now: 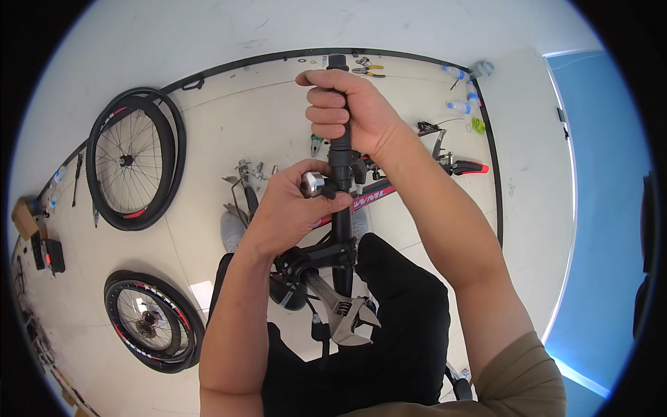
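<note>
A black bicycle handlebar (342, 222) points away from me, rising from the stem (326, 257) over my lap. My right hand (358, 111) is wrapped round the black grip (340, 142) at its far end, index finger partly raised. Closer in, my left hand (285, 208) closes around a silver bicycle bell (312, 184) against the bar, thumb lying across the tube. A black lever clamp (358, 169) sits just below the grip. An adjustable wrench (347, 320) hangs with its jaws toward me, its handle end at the stem.
Beyond my knees lies a red and black bicycle frame (372, 198). Two groups of wheels and tyres, one far (125, 161) and one near (149, 323), lie on the left floor. Pliers (368, 71) lie by the wall, bottles (458, 107) at far right.
</note>
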The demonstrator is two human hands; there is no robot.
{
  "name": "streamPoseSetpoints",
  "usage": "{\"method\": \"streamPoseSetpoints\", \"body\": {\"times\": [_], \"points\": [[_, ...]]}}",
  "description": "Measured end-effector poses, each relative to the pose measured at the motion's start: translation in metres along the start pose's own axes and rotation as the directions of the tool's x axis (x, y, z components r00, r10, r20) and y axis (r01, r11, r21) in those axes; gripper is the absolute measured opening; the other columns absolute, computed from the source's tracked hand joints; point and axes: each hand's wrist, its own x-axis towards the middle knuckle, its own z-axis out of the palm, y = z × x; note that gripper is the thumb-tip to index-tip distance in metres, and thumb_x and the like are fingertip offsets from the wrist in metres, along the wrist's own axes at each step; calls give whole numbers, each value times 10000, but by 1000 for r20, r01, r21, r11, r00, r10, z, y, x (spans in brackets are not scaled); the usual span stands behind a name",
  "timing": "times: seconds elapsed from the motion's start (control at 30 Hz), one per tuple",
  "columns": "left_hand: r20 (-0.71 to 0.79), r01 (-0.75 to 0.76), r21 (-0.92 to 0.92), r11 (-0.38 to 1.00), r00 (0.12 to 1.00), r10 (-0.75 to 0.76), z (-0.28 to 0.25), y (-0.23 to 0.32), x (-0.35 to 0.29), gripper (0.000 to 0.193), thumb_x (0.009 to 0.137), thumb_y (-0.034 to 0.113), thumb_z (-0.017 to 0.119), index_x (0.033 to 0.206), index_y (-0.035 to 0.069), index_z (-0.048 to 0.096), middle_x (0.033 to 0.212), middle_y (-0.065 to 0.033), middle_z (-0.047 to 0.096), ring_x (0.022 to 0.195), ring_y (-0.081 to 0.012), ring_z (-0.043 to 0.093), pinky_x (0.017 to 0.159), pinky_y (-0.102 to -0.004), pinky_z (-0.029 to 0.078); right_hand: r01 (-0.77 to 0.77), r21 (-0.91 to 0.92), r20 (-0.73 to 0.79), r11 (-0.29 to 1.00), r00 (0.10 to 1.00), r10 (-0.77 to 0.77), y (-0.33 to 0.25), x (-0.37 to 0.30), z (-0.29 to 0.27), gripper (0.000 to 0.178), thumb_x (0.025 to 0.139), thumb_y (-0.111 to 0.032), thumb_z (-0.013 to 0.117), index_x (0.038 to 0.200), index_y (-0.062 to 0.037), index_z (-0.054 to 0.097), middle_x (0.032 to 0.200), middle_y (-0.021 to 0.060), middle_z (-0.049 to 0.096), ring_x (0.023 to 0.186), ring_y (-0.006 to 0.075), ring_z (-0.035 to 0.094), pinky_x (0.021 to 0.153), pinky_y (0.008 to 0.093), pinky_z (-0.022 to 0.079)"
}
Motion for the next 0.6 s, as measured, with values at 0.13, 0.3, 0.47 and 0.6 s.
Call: {"method": "streamPoseSetpoints", "body": {"times": [0.13, 0.3, 0.47, 0.6], "points": [[-15, -36, -39, 999, 999, 35, 0, 1, -1, 326, 821, 108, 849, 1092, 11, 696, 675, 51, 552, 607, -22, 484, 545, -207, 367, 6, -181, -192, 983, 980, -41, -1, 0, 17, 149, 973, -152, 623, 1042, -27, 582, 633, -71, 384, 506, 57, 349, 441, 251, 286], [-1, -14, 29, 999, 1000, 14, 0, 5, -1, 350, 821, 124, 873, 1097, 4, 696, 743, 55, 605, 652, -13, 496, 585, -191, 384, 11, -322, -350, 947, 927, -130, 0, -1, 25, 109, 959, -140, 621, 932, -46, 573, 640, -58, 402, 500, 65, 352, 435, 266, 288], [-34, 6, 100, 995, 999, -3, 2, 11, -4, 390, 814, 137, 876, 1130, 5, 691, 730, 60, 577, 653, -18, 482, 593, -203, 389, 21, -528, -464, 849, 830, -310, 6, -1, 30, 182, 940, -183, 651, 973, -7, 614, 764, 27, 571, 598, 111, 514, 520, 293, 437], [-18, -13, 85, 996, 1000, 15, -6, 7, -6, 431, 817, 54, 818, 1215, -3, 663, 846, 2, 637, 730, -53, 562, 673, -222, 467, 86, -748, -479, 659, 616, -625, 17, -25, 34, 328, 933, -174, 661, 1160, 61, 628, 979, 112, 663, 834, 144, 619, 726, 283, 520]]}}
